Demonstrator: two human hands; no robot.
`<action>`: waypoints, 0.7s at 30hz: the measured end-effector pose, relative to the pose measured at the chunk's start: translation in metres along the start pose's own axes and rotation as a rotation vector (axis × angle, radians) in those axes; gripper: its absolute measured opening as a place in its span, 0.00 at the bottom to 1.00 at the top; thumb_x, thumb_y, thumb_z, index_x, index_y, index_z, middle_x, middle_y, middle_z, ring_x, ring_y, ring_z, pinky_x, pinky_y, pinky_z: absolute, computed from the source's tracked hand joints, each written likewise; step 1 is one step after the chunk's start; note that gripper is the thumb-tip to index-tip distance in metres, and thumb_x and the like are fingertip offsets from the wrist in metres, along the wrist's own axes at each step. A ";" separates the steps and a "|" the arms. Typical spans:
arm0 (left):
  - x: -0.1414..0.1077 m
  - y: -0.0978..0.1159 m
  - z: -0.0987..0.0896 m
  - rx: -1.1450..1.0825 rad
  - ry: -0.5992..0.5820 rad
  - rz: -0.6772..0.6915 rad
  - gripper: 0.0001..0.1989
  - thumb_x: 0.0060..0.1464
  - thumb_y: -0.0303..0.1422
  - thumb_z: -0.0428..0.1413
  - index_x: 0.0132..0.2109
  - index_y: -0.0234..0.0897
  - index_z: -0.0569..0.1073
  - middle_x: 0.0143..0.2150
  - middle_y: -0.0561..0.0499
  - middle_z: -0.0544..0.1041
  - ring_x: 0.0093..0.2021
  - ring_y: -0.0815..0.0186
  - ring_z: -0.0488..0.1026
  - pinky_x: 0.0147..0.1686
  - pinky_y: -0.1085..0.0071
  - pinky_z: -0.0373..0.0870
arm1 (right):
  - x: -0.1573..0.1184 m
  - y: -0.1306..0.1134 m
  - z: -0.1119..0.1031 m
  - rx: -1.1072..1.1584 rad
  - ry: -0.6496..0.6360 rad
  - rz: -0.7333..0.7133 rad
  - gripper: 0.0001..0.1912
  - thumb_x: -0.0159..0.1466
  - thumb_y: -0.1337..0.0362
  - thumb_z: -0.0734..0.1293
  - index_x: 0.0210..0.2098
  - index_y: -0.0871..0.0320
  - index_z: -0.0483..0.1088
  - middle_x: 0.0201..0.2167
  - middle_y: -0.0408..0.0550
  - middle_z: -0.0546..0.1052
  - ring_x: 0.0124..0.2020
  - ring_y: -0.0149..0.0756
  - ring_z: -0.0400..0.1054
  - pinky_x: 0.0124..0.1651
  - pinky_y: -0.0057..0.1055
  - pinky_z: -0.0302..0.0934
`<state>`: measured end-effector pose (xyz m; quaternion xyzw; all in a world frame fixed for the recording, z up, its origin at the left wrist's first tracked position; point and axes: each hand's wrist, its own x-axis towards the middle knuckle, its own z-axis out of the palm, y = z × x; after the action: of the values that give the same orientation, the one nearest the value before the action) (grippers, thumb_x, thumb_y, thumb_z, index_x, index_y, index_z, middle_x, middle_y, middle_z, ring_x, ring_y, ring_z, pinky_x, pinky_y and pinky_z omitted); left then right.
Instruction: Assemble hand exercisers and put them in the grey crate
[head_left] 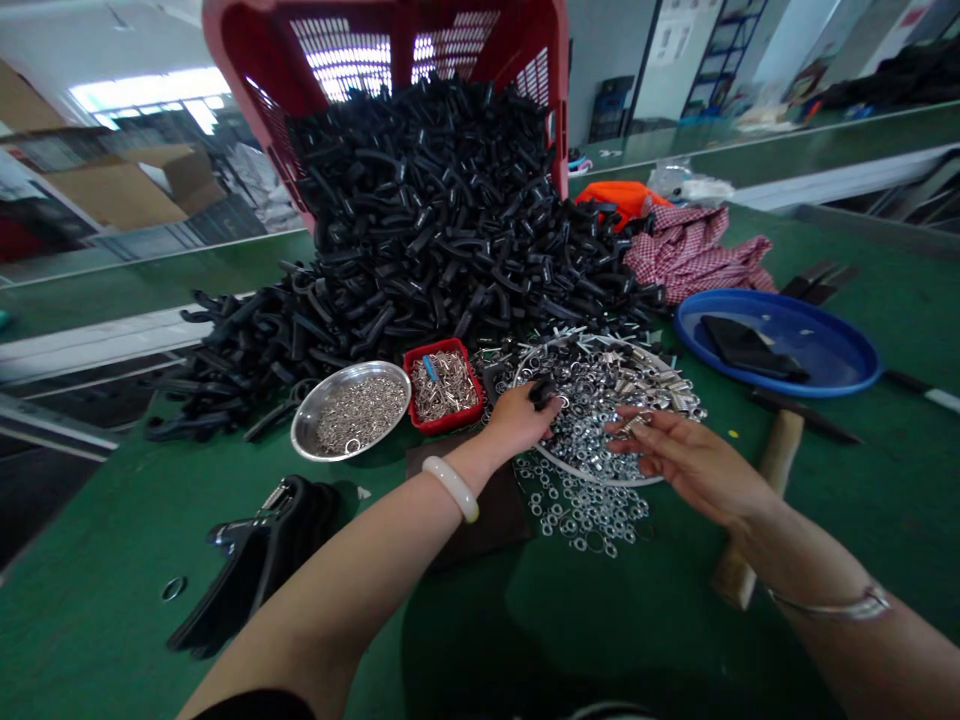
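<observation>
My left hand (521, 418), with a pale bangle at the wrist, is closed on a small black part (541, 392) over the left side of a round tray (559, 466) heaped with metal rings and fittings. My right hand (679, 455) is over the right side of that tray, its fingers closed around small metal pieces (636, 424). Loose metal nuts or rings (589, 510) lie on the green table in front of the tray. A dark flat pad (484, 520) is partly under my left forearm.
A red basket (562, 100) spills black curved parts (450, 230) across the back. Left of the tray stand a red box (443, 428) and a metal bowl (304, 430). A hammer (780, 450) and a blue tray (847, 350) are right; assembled black parts (262, 550) lie front left.
</observation>
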<state>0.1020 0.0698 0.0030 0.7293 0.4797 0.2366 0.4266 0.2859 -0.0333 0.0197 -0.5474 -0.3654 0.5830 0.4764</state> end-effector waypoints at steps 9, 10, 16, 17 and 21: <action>-0.061 0.005 -0.010 -0.663 -0.075 -0.221 0.08 0.51 0.36 0.54 0.34 0.34 0.69 0.25 0.54 0.72 0.15 0.79 0.58 0.15 0.79 0.56 | 0.005 0.003 0.052 -0.110 -0.093 -0.099 0.17 0.52 0.54 0.69 0.37 0.57 0.69 0.29 0.48 0.72 0.29 0.31 0.65 0.18 0.22 0.50; -0.068 0.004 -0.011 -0.688 -0.058 -0.206 0.09 0.50 0.37 0.54 0.33 0.34 0.69 0.24 0.55 0.71 0.15 0.79 0.57 0.15 0.79 0.56 | 0.005 0.003 0.058 -0.098 -0.106 -0.100 0.17 0.52 0.54 0.69 0.38 0.57 0.69 0.28 0.47 0.72 0.28 0.30 0.64 0.18 0.21 0.49; -0.094 0.000 -0.022 -0.906 0.052 -0.259 0.12 0.44 0.36 0.59 0.35 0.32 0.71 0.21 0.57 0.68 0.16 0.79 0.57 0.16 0.80 0.54 | 0.001 0.005 0.085 -0.054 -0.131 -0.187 0.16 0.53 0.56 0.69 0.40 0.54 0.70 0.32 0.43 0.70 0.22 0.24 0.56 0.18 0.23 0.44; -0.097 0.001 -0.024 -0.955 0.045 -0.285 0.13 0.43 0.35 0.60 0.36 0.32 0.71 0.21 0.58 0.67 0.16 0.79 0.57 0.16 0.80 0.54 | 0.000 0.006 0.088 -0.059 -0.144 -0.189 0.17 0.53 0.57 0.69 0.41 0.53 0.70 0.31 0.42 0.70 0.20 0.22 0.52 0.17 0.23 0.43; -0.108 0.000 -0.033 -1.073 0.028 -0.362 0.14 0.39 0.32 0.62 0.37 0.33 0.73 0.24 0.57 0.69 0.16 0.80 0.57 0.15 0.80 0.53 | -0.003 0.012 0.097 -0.058 -0.182 -0.239 0.17 0.54 0.59 0.69 0.43 0.52 0.69 0.29 0.41 0.69 0.20 0.23 0.51 0.20 0.25 0.45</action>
<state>0.0313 -0.0142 0.0267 0.3131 0.4155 0.3800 0.7648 0.1880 -0.0297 0.0221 -0.4584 -0.4864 0.5585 0.4913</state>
